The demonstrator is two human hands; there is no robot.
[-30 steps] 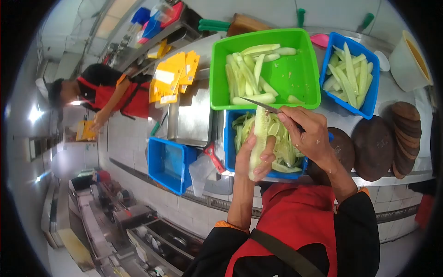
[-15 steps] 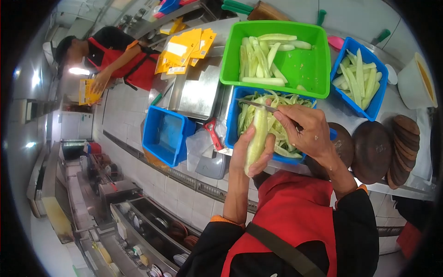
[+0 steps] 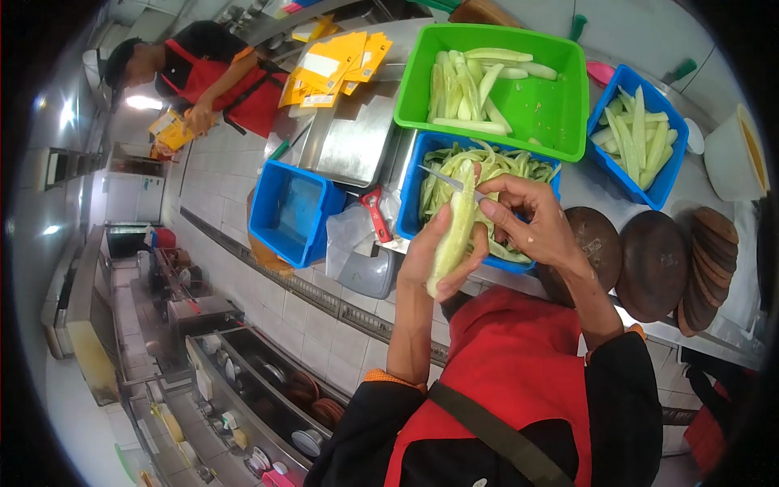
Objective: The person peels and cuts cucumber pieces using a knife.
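Observation:
A pale green, peeled-looking cucumber [image 3: 454, 235] stands tilted in my left hand [image 3: 428, 247], with the fingers and thumb wrapped round its lower half. My right hand [image 3: 531, 223] grips a knife [image 3: 441, 176] whose thin blade crosses the cucumber near its upper end. The knife's handle is hidden inside the fingers. Directly beneath both hands is a blue tub [image 3: 408, 213] heaped with green peelings [image 3: 515, 165]. Behind it, a green tub [image 3: 564, 105] contains several peeled cucumber pieces [image 3: 462, 89].
On the right are a blue tub [image 3: 667, 180] of cucumber pieces, a white bucket [image 3: 726, 166] and dark wooden boards [image 3: 653, 268]. Leftward lie a red peeler [image 3: 374, 213], a blue tub [image 3: 264, 231], a metal tray [image 3: 349, 138] and yellow packets [image 3: 333, 69]. A co-worker [image 3: 219, 73] holds a yellow packet.
The knife blade now slants more steeply across the cucumber's upper part. My left hand keeps its hold. The co-worker's yellow packet has tilted, and the whole view has shifted slightly.

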